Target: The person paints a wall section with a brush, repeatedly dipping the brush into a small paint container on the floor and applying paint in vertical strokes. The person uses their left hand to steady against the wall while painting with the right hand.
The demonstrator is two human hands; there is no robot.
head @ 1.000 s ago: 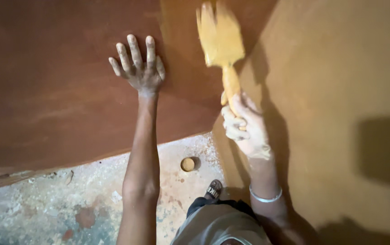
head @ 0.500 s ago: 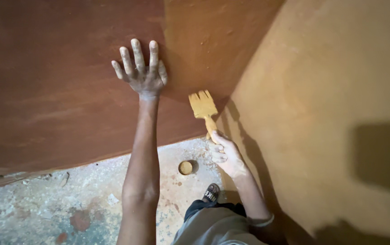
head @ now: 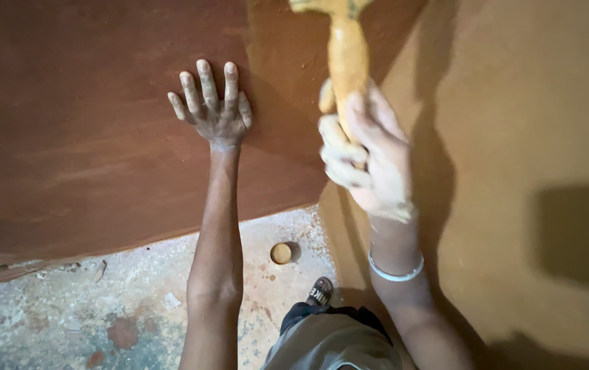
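Nearest, the right hand [head: 366, 161] is clenched around a paint-caked brush handle [head: 346, 58], bristles cut off by the top edge. Beyond, the left hand [head: 213, 109] lies splayed flat on the brown wall [head: 75, 123], beside its ochre-coated section [head: 513, 103]. Painting is mid-stroke; the next pass needs steady pressure.

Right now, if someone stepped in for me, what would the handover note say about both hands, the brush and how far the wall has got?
Left hand: flat on the dark red-brown wall, fingers spread, holding nothing.
Right hand: closed around the paint-coated brush handle, raised high; the bristles are cut off by the frame's top edge.
Small round tin: on the floor below, beside a sandalled foot.
Done: the ochre area to the right.
Left: the red-brown area to the left.
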